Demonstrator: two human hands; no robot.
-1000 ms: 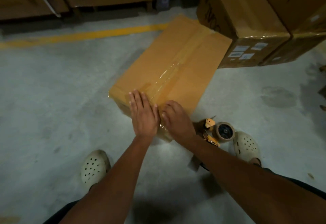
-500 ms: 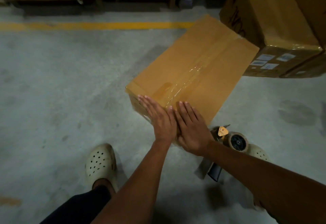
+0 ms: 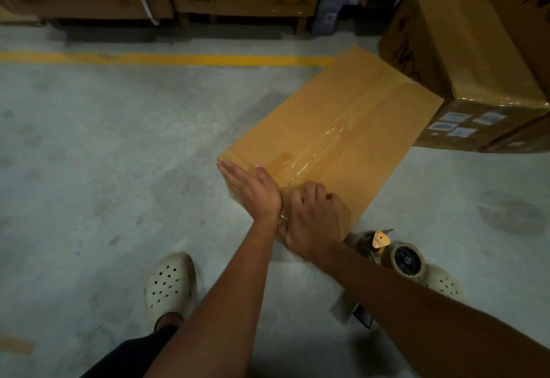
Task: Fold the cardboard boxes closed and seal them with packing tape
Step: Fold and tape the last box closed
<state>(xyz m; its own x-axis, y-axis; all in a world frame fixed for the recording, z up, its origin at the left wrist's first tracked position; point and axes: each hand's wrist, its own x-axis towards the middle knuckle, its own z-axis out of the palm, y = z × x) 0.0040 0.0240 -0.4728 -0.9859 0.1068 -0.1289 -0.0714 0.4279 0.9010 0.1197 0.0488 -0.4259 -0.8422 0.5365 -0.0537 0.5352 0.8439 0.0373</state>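
L hand (image 3: 253, 190) flat on box (image 3: 357, 103); R hand (image 3: 312, 222) beside it, fingers bent over tape (image 3: 321, 145), grip unclear. Dispenser (image 3: 395, 255) by R wrist half-hidden; labels (image 3: 455, 124) unreadable.

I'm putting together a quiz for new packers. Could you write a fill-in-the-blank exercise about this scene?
1. The box is sealed along its top seam with clear ___.
2. The left hand lies ___ on the box's near corner.
3. The dispenser lies on the ___ beside the right shoe.
4. The painted line behind the box is ___.

Missing words: tape; flat; floor; yellow.
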